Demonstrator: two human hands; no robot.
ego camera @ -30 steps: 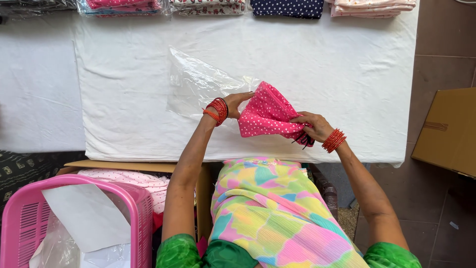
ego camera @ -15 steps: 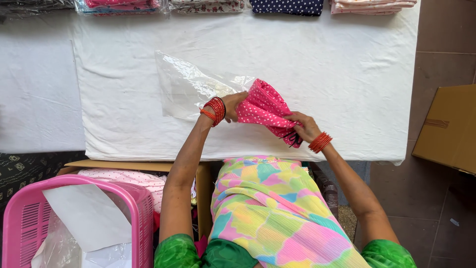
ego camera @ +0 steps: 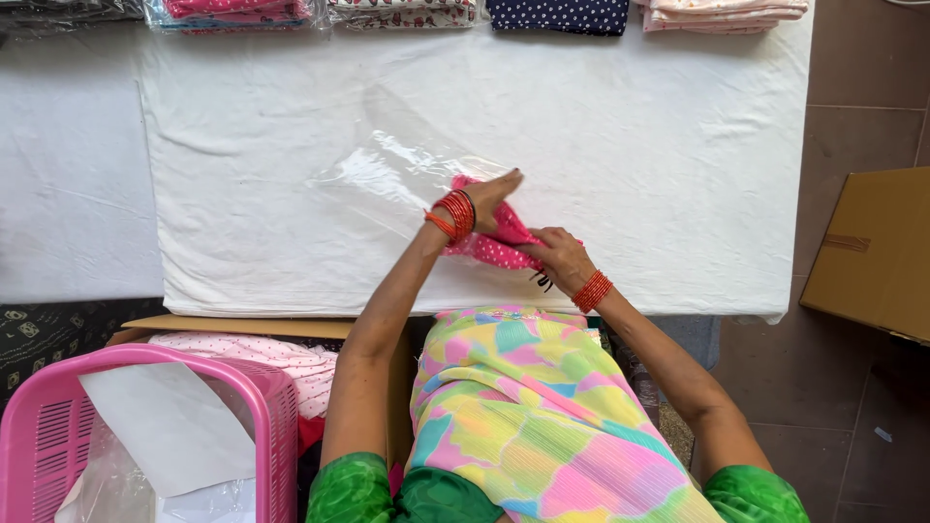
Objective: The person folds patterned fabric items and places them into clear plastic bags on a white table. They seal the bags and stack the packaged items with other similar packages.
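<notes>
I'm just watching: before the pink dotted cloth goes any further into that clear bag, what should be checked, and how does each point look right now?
1. Left hand on the folded pink white-dotted cloth: ok.
2. Right hand gripping the cloth's near edge: ok.
3. Clear plastic bag lying flat on the white table sheet: ok.
4. Bag mouth open wide enough: cannot tell.
5. Cloth fully inside: not ok, part remains outside.
6. Sheet beyond the bag free of obstacles: ok.

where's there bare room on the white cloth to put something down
Bare cloth lies right of the right hand, out to the table edge, and left of the clear plastic bag. It is crowded at the middle, where both hands work the pink dotted garment, and along the far edge's folded stacks.
</notes>
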